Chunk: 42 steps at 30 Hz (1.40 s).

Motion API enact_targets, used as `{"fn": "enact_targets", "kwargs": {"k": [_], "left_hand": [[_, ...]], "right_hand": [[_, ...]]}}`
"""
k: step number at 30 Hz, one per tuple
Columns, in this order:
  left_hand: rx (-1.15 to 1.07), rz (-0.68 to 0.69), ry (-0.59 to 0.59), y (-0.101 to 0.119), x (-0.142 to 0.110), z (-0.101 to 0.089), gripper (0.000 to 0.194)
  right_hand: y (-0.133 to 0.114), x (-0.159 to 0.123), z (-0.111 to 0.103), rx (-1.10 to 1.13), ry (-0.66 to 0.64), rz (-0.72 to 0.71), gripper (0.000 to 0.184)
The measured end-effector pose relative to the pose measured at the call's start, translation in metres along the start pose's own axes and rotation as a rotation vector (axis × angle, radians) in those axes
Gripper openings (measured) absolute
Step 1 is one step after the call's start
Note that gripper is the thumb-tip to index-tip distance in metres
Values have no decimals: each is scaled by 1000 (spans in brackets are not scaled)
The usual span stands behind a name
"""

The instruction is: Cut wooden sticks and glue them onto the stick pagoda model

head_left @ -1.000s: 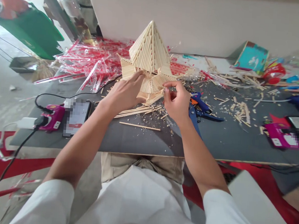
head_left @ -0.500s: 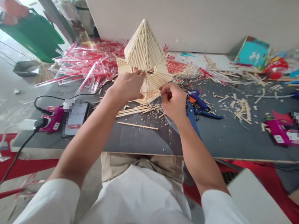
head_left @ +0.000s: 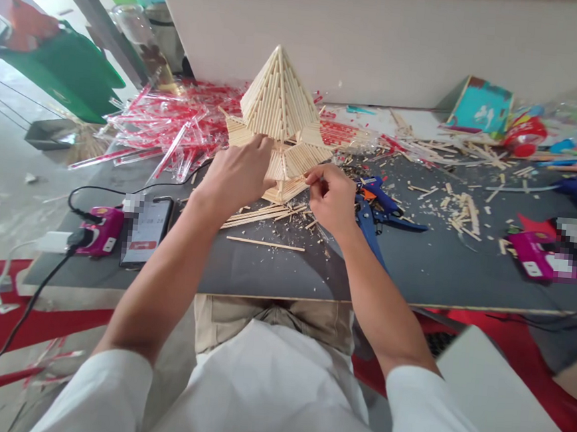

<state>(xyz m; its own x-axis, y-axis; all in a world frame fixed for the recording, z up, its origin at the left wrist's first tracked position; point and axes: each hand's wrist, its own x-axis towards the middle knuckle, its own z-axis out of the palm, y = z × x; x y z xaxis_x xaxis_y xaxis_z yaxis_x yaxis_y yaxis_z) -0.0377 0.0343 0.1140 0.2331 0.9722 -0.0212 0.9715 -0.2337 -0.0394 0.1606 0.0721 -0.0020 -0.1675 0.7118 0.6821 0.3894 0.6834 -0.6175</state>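
A tower-like model built of thin wooden sticks [head_left: 280,102] stands upright on the dark table, with a pointed roof and slanted lower eaves. My left hand [head_left: 239,175] grips its left side below the roof, the fingers partly hidden behind it. At the model's lower right edge, my right hand [head_left: 332,196] is closed in a pinch; what lies between its fingertips is too small to make out. In front of the model lie several loose wooden sticks [head_left: 263,215], and a single stick [head_left: 265,243] lies nearer to me.
Blue cutting pliers [head_left: 370,229] and a blue glue gun [head_left: 383,193] lie right of my right hand. Red and clear plastic wrappers [head_left: 176,124] pile up behind at left. A phone [head_left: 145,231] and a purple power socket [head_left: 102,231] with cords sit left. Stick scraps [head_left: 468,217] litter the right.
My left hand has shifted slightly left and down along the model. The right hand keeps its pinch at the model's edge. The whole view has tilted a little.
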Motion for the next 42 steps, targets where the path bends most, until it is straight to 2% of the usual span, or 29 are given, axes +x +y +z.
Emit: {"fn": "enact_targets", "kwargs": {"k": [12,20,25,31,38,42], "left_hand": [[47,10,-43,-1,11,1,67],[12,20,-82,-2,11,8,81],[67,-22,-109,3,20,9,85],[73,-36,-85,8,28,11,83],[48,12,-74,1,34,15,77],[30,16,-68,0,39,15,80]], "right_hand": [[1,-1,3,4,-17,-12,27],[1,-3,6,4,-75,-30,29],[1,-3,8,4,-85,-33,30],[-1,-4,7,-4,-101,-31,30],[0,-4,8,-7,-120,0,29],[2,-4,9,-1,-106,-17,29]]}}
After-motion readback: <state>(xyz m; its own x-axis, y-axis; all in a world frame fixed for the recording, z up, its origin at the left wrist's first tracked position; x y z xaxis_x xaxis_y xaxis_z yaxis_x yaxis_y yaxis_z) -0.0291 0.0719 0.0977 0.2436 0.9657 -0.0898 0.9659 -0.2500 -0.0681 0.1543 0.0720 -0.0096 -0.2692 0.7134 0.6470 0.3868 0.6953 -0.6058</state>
